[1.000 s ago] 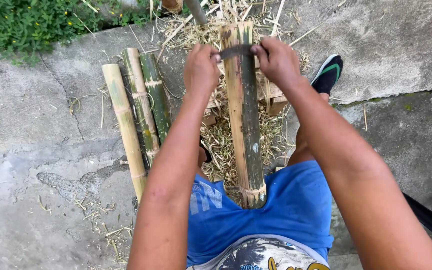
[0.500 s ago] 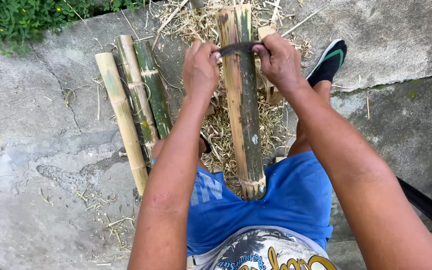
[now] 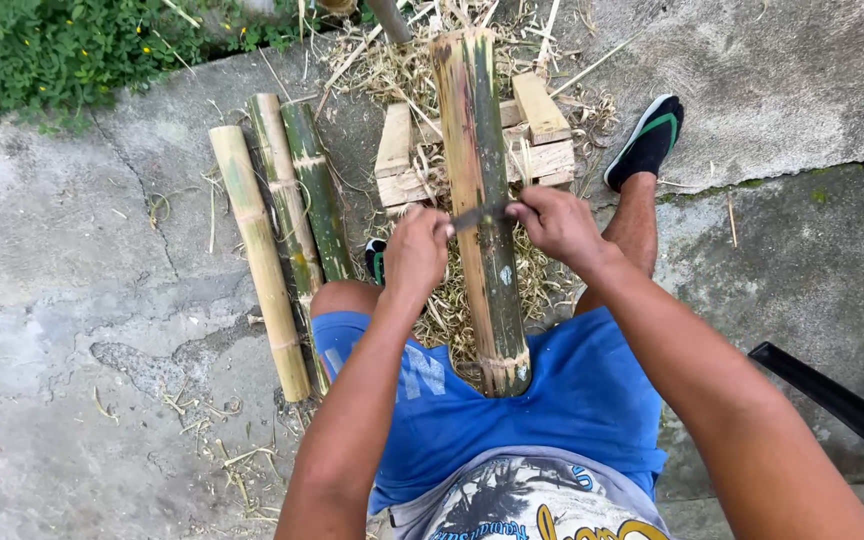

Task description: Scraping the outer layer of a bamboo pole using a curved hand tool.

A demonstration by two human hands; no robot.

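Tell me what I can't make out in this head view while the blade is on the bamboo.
- Blade: both ends hidden inside the left hand and right hand; handles unseen.
- Bamboo pole: far tip cut off by the top edge; underside hidden.
- Left foot: covered by the left forearm and knee; only a bit of sandal shows.
- Wooden block: middle hidden behind the pole.
- Black frame: cut off by the right edge.

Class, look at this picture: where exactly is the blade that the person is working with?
In the head view the blade lies crosswise on the upright-leaning bamboo pole, gripped between the left hand and right hand, just below the wooden block frame.
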